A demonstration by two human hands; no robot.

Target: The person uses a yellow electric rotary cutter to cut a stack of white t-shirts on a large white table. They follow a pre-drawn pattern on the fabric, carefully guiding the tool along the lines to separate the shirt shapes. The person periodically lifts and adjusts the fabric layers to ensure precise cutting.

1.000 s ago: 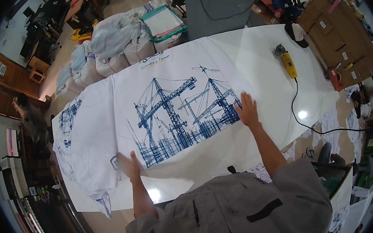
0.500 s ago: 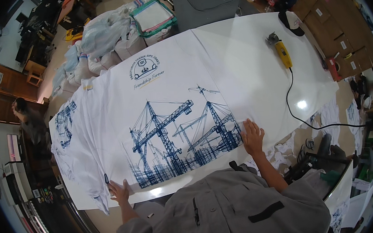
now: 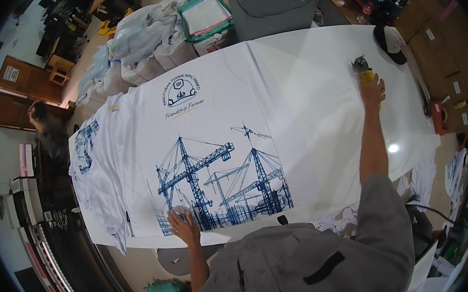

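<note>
A white fabric panel [image 3: 217, 111] with a blue print of construction cranes and a round emblem lies flat across the white table [image 3: 324, 132]. My left hand [image 3: 185, 228] rests open on the lower part of the crane print, near the table's front edge. At the far right of the table, my right hand [image 3: 373, 92] is closed around the yellow body of an electric rotary cutter [image 3: 360, 66]. Its round metal head points away from me. Most of the cutter's body is hidden under the hand. Bunched printed fabric [image 3: 97, 186] lies at the table's left end.
A dark and white cap [image 3: 390, 44] sits at the table's far right corner, beside cardboard boxes [image 3: 433, 34]. Plastic-wrapped sacks [image 3: 147, 39] and a grey bin [image 3: 277, 3] stand behind the table. Fabric scraps [image 3: 338, 220] lie on the floor at the front right.
My right hand has left the fabric's right edge and reached far right, taking hold of the cutter. My left hand has moved right, onto the print.
</note>
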